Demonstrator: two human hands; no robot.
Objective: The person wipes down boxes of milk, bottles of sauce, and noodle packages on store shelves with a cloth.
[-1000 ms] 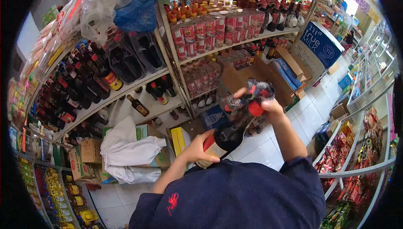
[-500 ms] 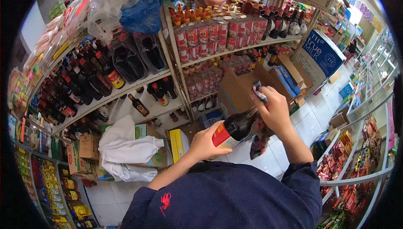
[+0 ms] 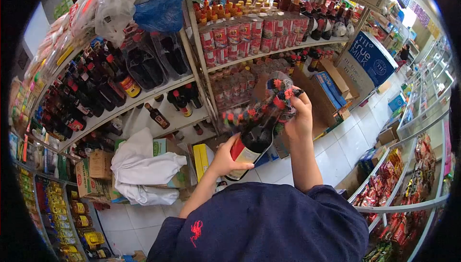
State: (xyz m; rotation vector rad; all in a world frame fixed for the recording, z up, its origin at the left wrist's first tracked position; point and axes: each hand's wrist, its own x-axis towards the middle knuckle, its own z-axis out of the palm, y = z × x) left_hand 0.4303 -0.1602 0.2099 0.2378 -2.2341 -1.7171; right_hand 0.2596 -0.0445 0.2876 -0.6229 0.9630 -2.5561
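Observation:
In the middle of the head view my left hand (image 3: 226,160) is wrapped round the lower part of a dark glass bottle (image 3: 259,138). It has a red and cream label and is tilted with its neck up and to the right. My right hand (image 3: 299,114) grips a dark cloth patterned in red and other colours (image 3: 280,99) beside the bottle's neck. Part of this cloth flares to the left behind the bottle, blurred by motion. The bottle's top is hidden by the cloth and the right hand.
Shelves ahead hold red-labelled cans (image 3: 232,34) and sauce bottles. More dark bottles (image 3: 108,86) fill the left shelf. A white cloth (image 3: 144,166) lies over boxes at the lower left. An open carton (image 3: 314,101) stands ahead, and a glass-sided rack (image 3: 408,199) with packets is on the right.
The bottle has shifted slightly up and left. My right hand has turned beside the bottle's neck, and the cloth has swung from hanging at the bottle's right to behind its neck.

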